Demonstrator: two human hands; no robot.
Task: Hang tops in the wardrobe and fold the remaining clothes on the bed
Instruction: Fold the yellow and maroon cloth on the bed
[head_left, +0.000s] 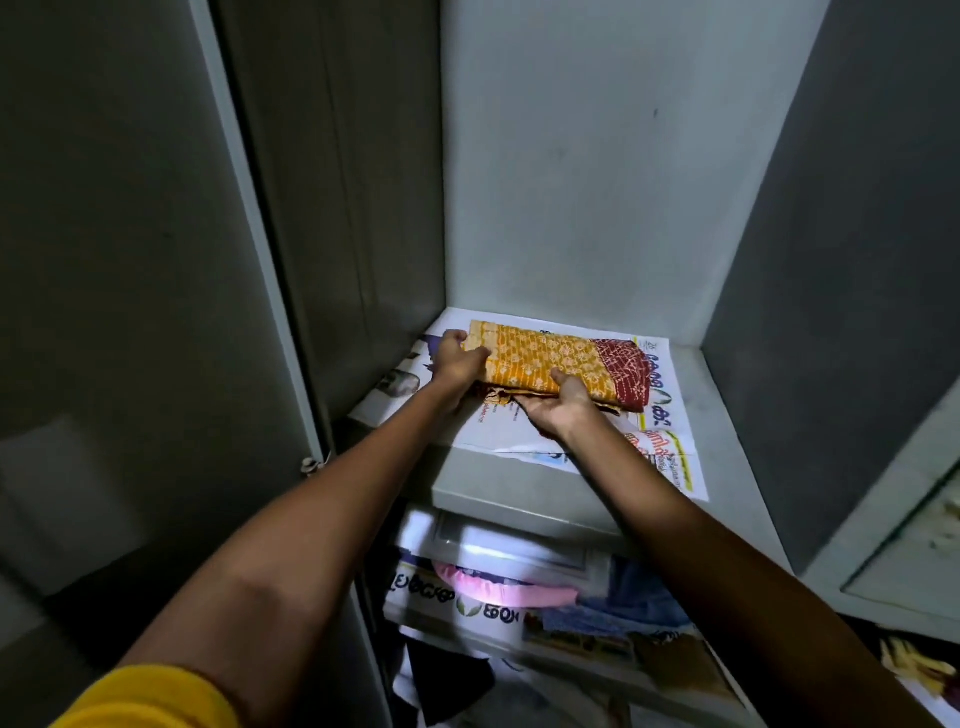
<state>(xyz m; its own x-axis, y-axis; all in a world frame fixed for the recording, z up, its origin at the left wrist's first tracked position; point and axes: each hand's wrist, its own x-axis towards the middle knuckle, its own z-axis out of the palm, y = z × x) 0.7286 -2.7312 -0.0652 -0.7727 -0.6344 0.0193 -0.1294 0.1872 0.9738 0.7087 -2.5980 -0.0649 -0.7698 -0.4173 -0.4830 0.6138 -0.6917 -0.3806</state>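
A folded cloth (561, 358), orange with a pale print and a dark red end, lies on a newspaper-lined shelf (691, 395) inside a grey metal wardrobe. My left hand (457, 361) grips its left edge, thumb on top. The cloth's near edge is held by my right hand (558, 405), thumb over the fabric and fingers beneath. Both arms reach in from below.
The open grey wardrobe door (130, 260) stands at the left, the wardrobe's side wall (841, 234) at the right. Lower shelves hold pink cloth (498, 590), blue cloth (634, 597) and more newspaper. A second door panel (904, 545) sits at the far right.
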